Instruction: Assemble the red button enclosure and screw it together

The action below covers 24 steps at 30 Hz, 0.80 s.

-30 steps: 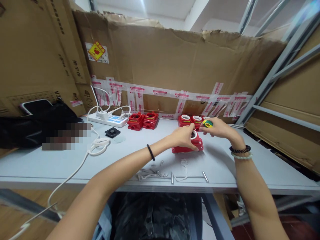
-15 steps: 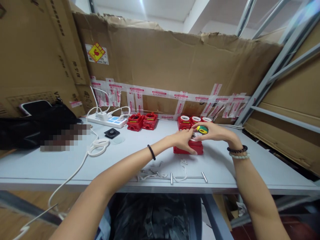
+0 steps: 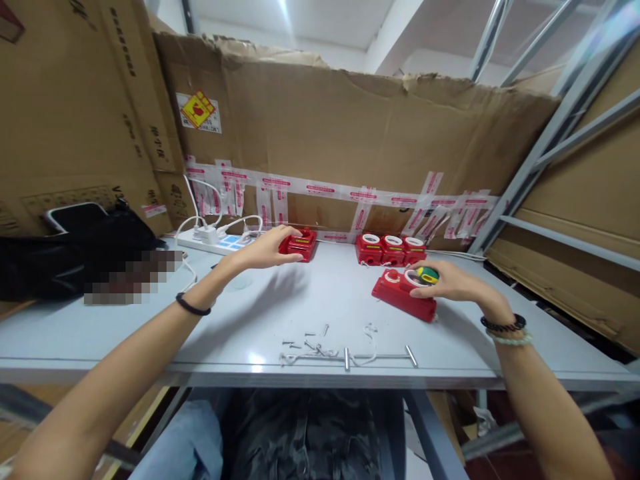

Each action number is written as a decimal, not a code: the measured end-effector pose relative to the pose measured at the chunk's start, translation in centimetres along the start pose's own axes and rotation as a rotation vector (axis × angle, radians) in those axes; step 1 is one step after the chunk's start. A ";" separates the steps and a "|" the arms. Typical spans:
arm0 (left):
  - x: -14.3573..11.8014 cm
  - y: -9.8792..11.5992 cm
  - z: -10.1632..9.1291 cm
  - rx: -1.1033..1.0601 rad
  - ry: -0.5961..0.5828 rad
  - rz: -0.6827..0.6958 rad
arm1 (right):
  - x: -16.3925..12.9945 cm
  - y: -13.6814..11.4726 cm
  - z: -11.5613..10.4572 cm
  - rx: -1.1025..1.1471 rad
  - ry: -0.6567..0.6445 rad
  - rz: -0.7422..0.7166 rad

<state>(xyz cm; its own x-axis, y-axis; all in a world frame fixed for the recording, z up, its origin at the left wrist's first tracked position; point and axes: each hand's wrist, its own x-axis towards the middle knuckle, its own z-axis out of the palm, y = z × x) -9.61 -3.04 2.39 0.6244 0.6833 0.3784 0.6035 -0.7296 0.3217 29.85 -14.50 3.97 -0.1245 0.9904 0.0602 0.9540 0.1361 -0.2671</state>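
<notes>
My left hand (image 3: 270,250) is stretched over the back left of the table, thumb and fingers spread. It covers most of one red housing, and a second red housing (image 3: 306,245) shows just beyond its fingertips. Whether it touches either I cannot tell. In my right hand (image 3: 453,281) is a screwdriver (image 3: 428,276) with a green and yellow handle. Its fingertips rest at the white ring of a longer red box (image 3: 405,298), which lies at a slant and carries a red knob (image 3: 393,275).
Three red housings with white rings (image 3: 393,252) stand in a row at the back. Loose screws (image 3: 310,345), a T-shaped metal rod (image 3: 380,357) and white string lie near the front edge. A power strip (image 3: 225,243) and black bag (image 3: 120,233) are at left, cardboard (image 3: 320,120) behind.
My left hand has left the longer red box and moved left to the back housings. The right hand has shifted right with the screwdriver, and the longer box now sits turned and farther right.
</notes>
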 end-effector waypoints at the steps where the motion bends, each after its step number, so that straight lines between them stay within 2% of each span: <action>1: -0.3 -0.4 -0.1 0.011 0.010 -0.014 | -0.4 0.9 -0.1 -0.030 0.033 0.045; 4: -1.0 -0.8 -0.1 0.034 0.042 -0.027 | -1.1 3.7 -0.4 -0.116 0.148 0.218; 6: -1.2 -0.9 0.2 0.051 0.057 -0.028 | -1.3 5.2 -0.4 -0.151 0.283 0.334; 9: -1.1 -0.9 0.6 0.087 0.055 -0.028 | -0.8 6.2 -0.1 -0.178 0.400 0.395; 13: -0.7 -0.8 1.1 0.128 0.059 -0.040 | 1.1 6.1 0.5 -0.173 0.467 0.422; 17: -0.3 -1.0 1.4 0.173 0.082 -0.078 | 2.3 5.4 0.8 -0.219 0.418 0.487; 21: 0.0 -1.4 1.5 0.220 0.112 -0.108 | 1.8 4.8 0.6 -0.317 0.257 0.547; 24: 0.0 -1.7 1.6 0.218 0.118 -0.094 | 1.3 4.5 0.5 -0.324 0.228 0.536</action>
<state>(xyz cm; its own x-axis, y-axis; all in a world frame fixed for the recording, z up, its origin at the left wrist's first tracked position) -9.86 -1.78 0.40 0.5061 0.7305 0.4586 0.7568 -0.6311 0.1703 33.83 -12.61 2.36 0.4166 0.8843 0.2108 0.9060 -0.4231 -0.0157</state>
